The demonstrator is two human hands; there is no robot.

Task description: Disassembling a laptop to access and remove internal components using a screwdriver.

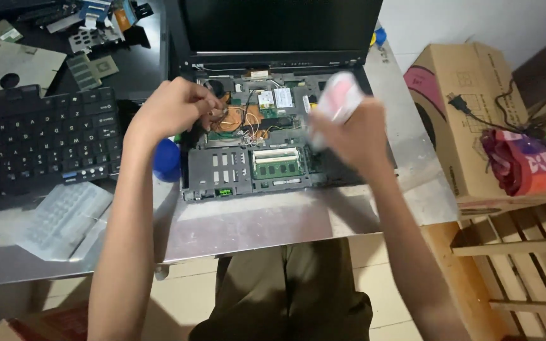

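Grey metal bench (254, 227) carries an opened laptop (266, 145) with its keyboard off and the boards bare. Over its upper left corner the left hand (172, 110) is pinched shut on some small part, too hidden to name. At the laptop's right side, the right hand (352, 136) is closed around a blurred pink-and-white tool (339, 101). A loose black keyboard (39, 142) lies well left.

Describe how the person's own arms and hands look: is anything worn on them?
Both forearms are bare, slim and long, with no sleeves in view. The left hand and right hand wear no gloves. No watch, bracelet or ring can be seen. Olive-green trousers show below the table edge.
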